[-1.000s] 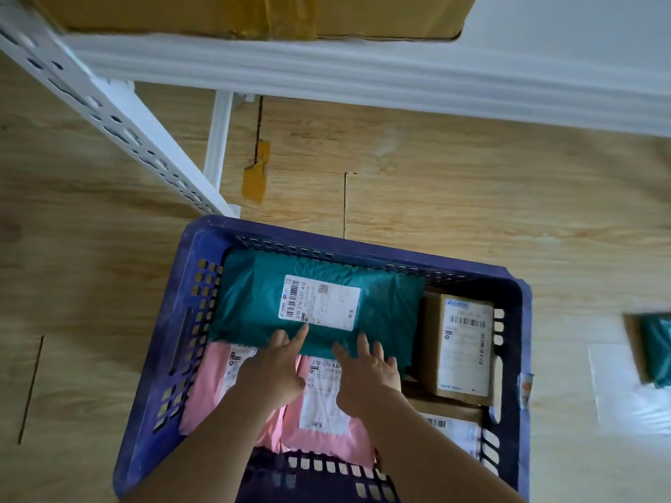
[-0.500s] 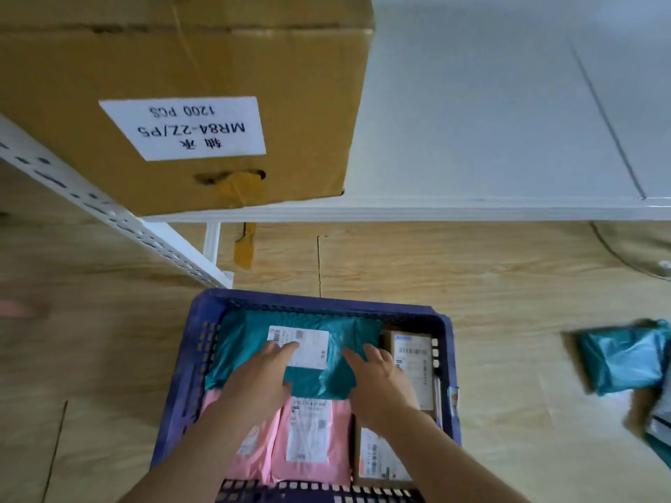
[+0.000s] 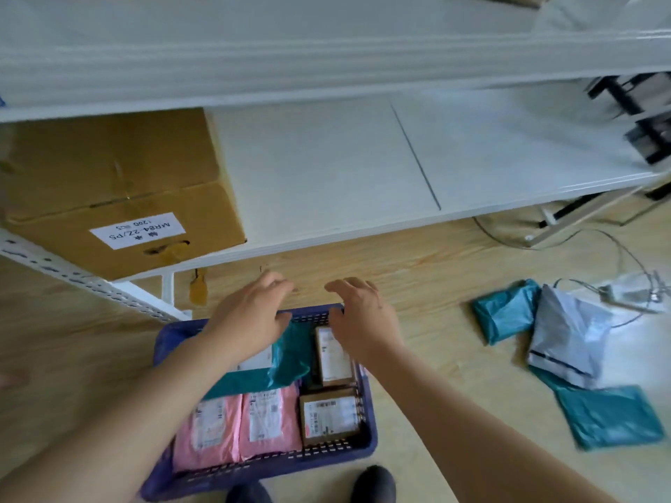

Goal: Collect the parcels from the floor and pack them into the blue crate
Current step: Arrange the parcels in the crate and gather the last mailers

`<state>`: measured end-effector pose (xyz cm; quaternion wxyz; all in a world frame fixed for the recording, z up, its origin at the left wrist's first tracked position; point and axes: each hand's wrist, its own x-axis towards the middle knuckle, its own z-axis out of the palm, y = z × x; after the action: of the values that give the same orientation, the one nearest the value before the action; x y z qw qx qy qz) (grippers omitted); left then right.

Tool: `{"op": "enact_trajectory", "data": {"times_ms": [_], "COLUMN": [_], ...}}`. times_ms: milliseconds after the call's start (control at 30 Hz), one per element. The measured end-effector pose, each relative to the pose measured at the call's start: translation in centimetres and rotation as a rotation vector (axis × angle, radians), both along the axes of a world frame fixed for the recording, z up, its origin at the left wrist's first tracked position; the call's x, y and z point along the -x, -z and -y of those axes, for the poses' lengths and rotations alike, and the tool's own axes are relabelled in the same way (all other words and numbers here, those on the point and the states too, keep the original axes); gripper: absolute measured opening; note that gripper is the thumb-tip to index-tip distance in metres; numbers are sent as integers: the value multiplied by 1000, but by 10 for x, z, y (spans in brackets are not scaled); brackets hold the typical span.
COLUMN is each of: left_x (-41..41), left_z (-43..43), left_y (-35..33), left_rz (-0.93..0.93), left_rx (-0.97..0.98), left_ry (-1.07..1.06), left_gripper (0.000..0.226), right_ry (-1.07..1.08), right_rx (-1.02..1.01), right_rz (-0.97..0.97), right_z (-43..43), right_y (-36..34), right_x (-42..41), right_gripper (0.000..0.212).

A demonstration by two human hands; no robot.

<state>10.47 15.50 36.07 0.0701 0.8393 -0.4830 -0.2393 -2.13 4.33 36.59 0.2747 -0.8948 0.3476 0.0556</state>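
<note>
Already the blue crate [image 3: 290, 462] holds a packed teal bag [image 3: 288, 357], two pink bags [image 3: 270, 419] and two brown boxes [image 3: 330, 415], while a small teal bag [image 3: 504, 310], a grey bag [image 3: 566, 339] and a flat teal bag [image 3: 613, 415] lie on the floor [image 3: 435, 339] to its right. Our left hand [image 3: 254, 317] and right hand [image 3: 363, 317] hover over its far rim, fingers loosely curled, gripping nothing. We judge ourselves between parcels; next, a reach right for the small teal bag.
</note>
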Motion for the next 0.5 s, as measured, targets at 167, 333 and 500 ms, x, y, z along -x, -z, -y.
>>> {"op": "enact_trajectory", "data": {"times_ms": [167,333,500], "left_x": [55,138,231], "left_z": [36,87,142], "left_y": [-71,-125,-164], "left_rz": [-10,-35,-57], "left_rx": [97,141,173], "left_ry": [90,226,325], "left_gripper": [42,42,42], "right_ry": [76,203,394], "right_rx": [24,79,71], "right_rz": [47,31,29], "right_z": [27,63,95], "right_y": [-68,-123,-168], "right_x": [81,180,282], "right_gripper": [36,34,32]}}
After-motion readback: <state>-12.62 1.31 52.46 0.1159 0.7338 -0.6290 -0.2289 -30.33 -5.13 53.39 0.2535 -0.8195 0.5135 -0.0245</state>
